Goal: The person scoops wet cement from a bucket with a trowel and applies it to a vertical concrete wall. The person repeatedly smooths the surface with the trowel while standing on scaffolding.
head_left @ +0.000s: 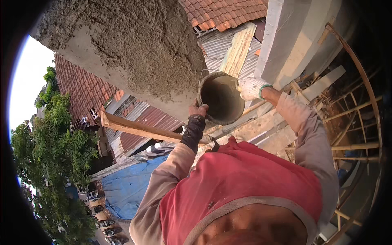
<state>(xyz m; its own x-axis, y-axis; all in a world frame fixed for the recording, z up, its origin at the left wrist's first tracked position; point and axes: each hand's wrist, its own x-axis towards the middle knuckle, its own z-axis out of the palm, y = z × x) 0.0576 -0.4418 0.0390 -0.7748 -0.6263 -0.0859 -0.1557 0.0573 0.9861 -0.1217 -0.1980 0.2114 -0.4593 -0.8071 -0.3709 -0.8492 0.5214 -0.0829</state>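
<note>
Both my hands hold a grey, mortar-stained bucket with a thin wire handle, tipped so that its mouth faces me. Its inside is coated with grey residue. My left hand, bare with a dark wrap on the wrist, grips the rim on the left. On the right side, my right hand in a white knitted glove with a green cuff clasps the rim. Just beyond the bucket is a concrete surface covered with rough wet mortar. How far the fingers wrap behind the rim is hidden.
A wooden beam juts out at left. Bamboo scaffolding stands on the right beside a pale wall column. Far below lie tiled roofs, a blue tarp, trees and parked motorcycles.
</note>
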